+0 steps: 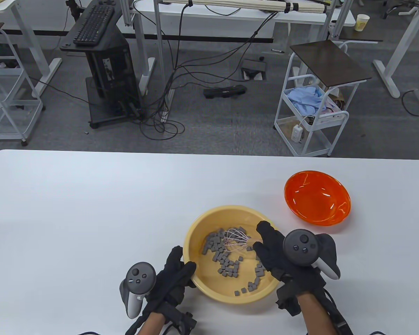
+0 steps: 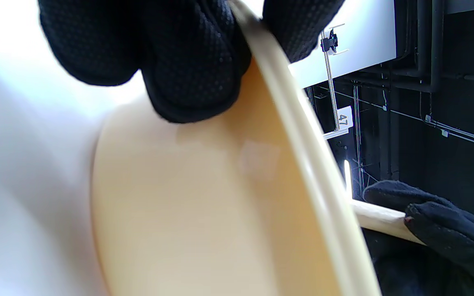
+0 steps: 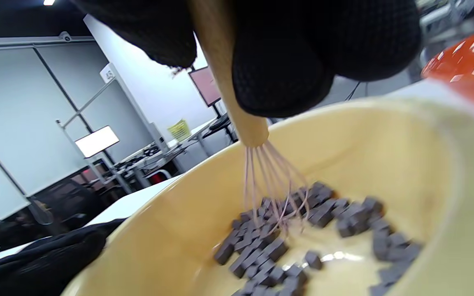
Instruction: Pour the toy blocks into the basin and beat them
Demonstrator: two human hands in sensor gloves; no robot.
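Right grip: Your right hand (image 1: 282, 256) closes its fingers around the wooden handle of the whisk (image 1: 236, 240); the right wrist view shows the handle passing between the curled fingers and the wires fanning out below.
Left grip: Your left hand (image 1: 173, 279) pinches the rim of the basin (image 1: 195, 223) at its near-left side, thumb over the lip and fingers (image 2: 191, 78) against the outer wall.
Whisk head: The pink wires sit down among the toy blocks (image 1: 227, 260), touching the cluster on the far side of the basin floor.
Task items: The grey blocks all lie inside the yellow basin, in a loose arc from the far left round to the near right. None shows on the desk (image 1: 90, 209).
Emptied container: The orange bowl (image 1: 317, 199) stands apart on the desk, to the right and beyond the basin, with nothing visible in it.
Step in hand: Judged as beating; pouring appears done.
Technique: Keep the left grip firm so the basin does not slide or tip. Sweep the wires in circles low along the floor, gathering the outlying blocks near the right wall.
Caution: The blocks look light, so a fast stroke could flick them over the rim. Keep the whisk head below the rim.
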